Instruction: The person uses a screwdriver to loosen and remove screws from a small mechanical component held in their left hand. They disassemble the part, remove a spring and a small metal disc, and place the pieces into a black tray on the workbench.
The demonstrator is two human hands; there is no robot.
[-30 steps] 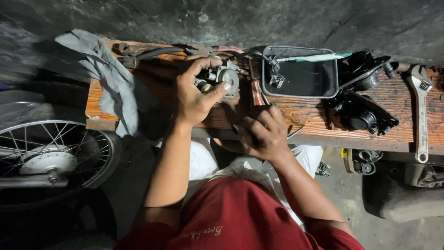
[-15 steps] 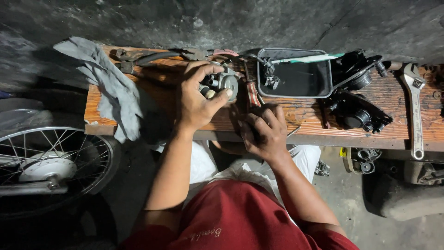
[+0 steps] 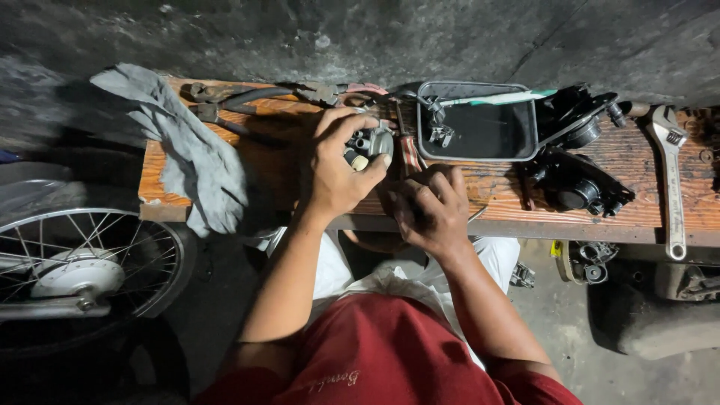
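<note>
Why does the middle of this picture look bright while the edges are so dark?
Head view: light falls mostly on the wooden bench and both hands, left hand and right hand; the wall above and the floor by the wheel sink into shadow. The black tray shows faint glare along its rim. Edges curve slightly, a wide-lens effect.

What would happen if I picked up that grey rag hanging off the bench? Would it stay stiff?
Probably not. The grey rag already droops over the edge of the wooden bench in soft folds, so it would likely flop and dangle. It looks thin, so probably light, and too crumpled to roll.
</note>
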